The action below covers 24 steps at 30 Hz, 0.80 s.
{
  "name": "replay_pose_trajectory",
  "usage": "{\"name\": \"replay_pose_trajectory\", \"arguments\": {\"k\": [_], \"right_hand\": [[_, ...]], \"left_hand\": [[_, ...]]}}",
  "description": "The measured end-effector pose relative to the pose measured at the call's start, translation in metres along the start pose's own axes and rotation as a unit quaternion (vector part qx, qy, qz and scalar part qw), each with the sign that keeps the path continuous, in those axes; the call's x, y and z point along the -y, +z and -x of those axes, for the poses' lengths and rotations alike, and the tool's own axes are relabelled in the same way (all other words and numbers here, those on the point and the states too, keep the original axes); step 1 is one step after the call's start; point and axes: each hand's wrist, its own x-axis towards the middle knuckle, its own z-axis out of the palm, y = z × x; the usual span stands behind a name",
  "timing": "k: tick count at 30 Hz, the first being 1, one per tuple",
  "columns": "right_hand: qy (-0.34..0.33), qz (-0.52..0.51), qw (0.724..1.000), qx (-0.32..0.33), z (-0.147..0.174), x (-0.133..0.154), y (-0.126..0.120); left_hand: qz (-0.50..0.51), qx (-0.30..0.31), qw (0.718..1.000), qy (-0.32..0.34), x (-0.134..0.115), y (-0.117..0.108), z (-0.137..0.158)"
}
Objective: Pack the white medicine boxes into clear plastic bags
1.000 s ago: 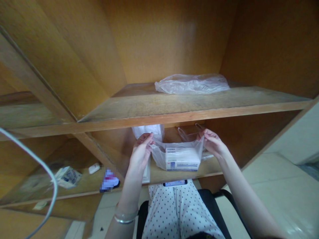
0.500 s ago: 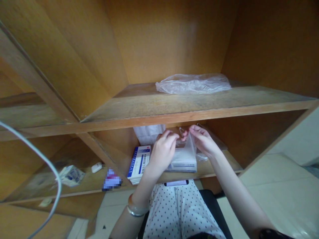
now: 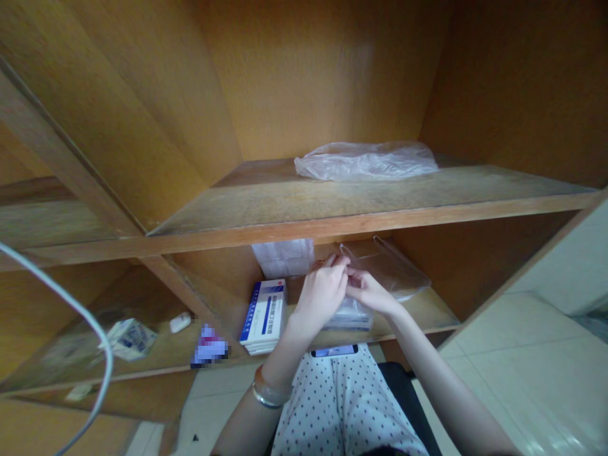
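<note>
On the lower shelf a clear plastic bag (image 3: 354,313) with flat, pale contents lies in front of me, partly covered by my hands. My left hand (image 3: 323,290) is above its left side, fingers bent and closed around what appears to be the bag's film. Close against it, my right hand (image 3: 372,291) has its fingers pinched together over the bag. The fingertips of both hands meet, and the bit of film between them is mostly hidden. To the left of my left hand stands a stack of blue-and-white boxes or booklets (image 3: 265,316) with printed text.
Behind my right hand lies another clear plastic bag (image 3: 389,266). A white packet (image 3: 285,256) leans at the back. Crumpled plastic (image 3: 365,161) rests on the upper shelf (image 3: 285,202). A small carton (image 3: 130,339), white object (image 3: 180,322) and cable (image 3: 90,310) are left. A phone (image 3: 335,351) lies below.
My right hand has come down and left to meet my left hand, which moved slightly right. The film that was raised between them is lowered, uncovering the clear bag behind.
</note>
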Motion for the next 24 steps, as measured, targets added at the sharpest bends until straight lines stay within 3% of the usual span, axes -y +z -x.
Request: {"name": "replay_pose_trajectory", "arguments": {"k": [2,6,10,12,15,18,20,24], "right_hand": [[-0.004,0.011,1.0,0.004,0.002,-0.003,0.004],[-0.008,-0.029,0.998,-0.06,-0.001,-0.012,0.009],[0.009,-0.098,0.989,-0.114,-0.006,-0.017,0.005],[0.027,-0.139,0.978,-0.154,-0.008,-0.015,0.002],[0.037,-0.17,0.965,-0.196,-0.01,-0.011,-0.002],[0.033,-0.154,0.963,-0.218,-0.011,-0.011,-0.003],[0.033,-0.129,0.964,-0.23,-0.011,-0.012,-0.002],[0.03,-0.093,0.976,-0.197,-0.01,-0.013,0.003]], "left_hand": [[0.053,0.004,0.998,-0.021,-0.001,0.003,-0.001],[0.126,0.015,0.991,-0.03,-0.006,0.009,-0.003],[0.086,-0.041,0.995,-0.026,-0.001,0.015,-0.002],[0.122,-0.081,0.988,-0.04,0.009,0.021,-0.002],[0.258,-0.102,0.954,-0.115,0.028,0.035,-0.002],[0.37,-0.04,0.908,-0.192,0.042,0.048,-0.002],[0.406,-0.01,0.884,-0.231,0.045,0.05,-0.002],[0.42,0.005,0.87,-0.259,0.038,0.046,-0.004]]}}
